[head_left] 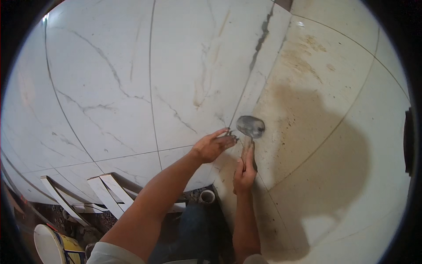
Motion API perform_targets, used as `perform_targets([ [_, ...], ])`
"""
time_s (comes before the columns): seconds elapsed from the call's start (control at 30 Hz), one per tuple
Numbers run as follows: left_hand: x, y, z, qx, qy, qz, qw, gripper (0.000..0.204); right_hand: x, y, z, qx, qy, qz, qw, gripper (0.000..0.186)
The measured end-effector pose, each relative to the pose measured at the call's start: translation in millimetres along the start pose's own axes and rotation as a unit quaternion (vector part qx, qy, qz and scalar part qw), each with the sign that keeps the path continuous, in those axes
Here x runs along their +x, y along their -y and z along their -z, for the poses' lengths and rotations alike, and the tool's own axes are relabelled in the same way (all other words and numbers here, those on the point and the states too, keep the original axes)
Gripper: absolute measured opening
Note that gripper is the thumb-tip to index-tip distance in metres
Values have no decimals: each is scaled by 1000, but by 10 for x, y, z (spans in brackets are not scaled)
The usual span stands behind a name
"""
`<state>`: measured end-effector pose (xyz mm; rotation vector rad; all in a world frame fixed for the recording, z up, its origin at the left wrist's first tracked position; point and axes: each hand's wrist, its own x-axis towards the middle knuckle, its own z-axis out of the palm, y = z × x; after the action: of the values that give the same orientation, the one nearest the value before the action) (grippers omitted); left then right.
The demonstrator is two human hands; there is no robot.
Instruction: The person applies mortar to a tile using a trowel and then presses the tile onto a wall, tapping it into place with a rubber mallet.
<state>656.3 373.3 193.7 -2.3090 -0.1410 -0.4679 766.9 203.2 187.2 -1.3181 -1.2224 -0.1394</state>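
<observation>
My right hand (245, 174) is closed around the light wooden handle of a mallet (251, 126). The mallet has a rounded, worn grey head, which lies over the seam between the white and beige surfaces. Beside it, my left hand (213, 145) reaches across to the edge of a white marbled tile (189, 101), its fingers stretched out and the fingertips smudged grey. Near those fingertips is a small dark spot that I cannot make out. A narrow white tile strip (263, 72) runs up from the mallet along the seam.
Cut tile strips (103, 193) lean at the lower left over rough dark ground. A pipe end (207, 196) sticks up near my legs. At the bottom left stands a white and yellow bucket (46, 242). The stained beige tiled surface (316, 132) on the right carries my shadow.
</observation>
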Motion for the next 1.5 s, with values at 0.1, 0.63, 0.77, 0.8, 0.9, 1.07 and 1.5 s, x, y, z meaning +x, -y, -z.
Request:
perform_targets([
  [0.1, 58, 66, 104, 10, 10, -1, 1000, 59, -80, -20, 114, -1, -50, 106, 993, 58],
  [0.63, 63, 37, 67, -68, 16, 17, 997, 56, -12, -139, 188, -127, -50, 128, 982, 54],
  [0.77, 16, 38, 38, -55, 12, 11, 998, 55, -21, 178, 184, -69, -2, 53, 996, 55],
  [0.8, 42, 27, 76, -56, 13, 10, 998, 55, -104, 222, 153, 80, -43, -39, 995, 54],
  [0.9, 63, 40, 97, -51, 37, 9, 998, 56, -130, 137, 8, -79, 13, -52, 995, 54],
  [1.07, 139, 56, 207, -32, 82, -14, 996, 61, -244, 219, 31, 126, -36, -214, 968, 54],
  [1.5, 73, 26, 94, -28, 68, 5, 997, 63, -46, 460, 177, 5, 1, -48, 999, 54],
])
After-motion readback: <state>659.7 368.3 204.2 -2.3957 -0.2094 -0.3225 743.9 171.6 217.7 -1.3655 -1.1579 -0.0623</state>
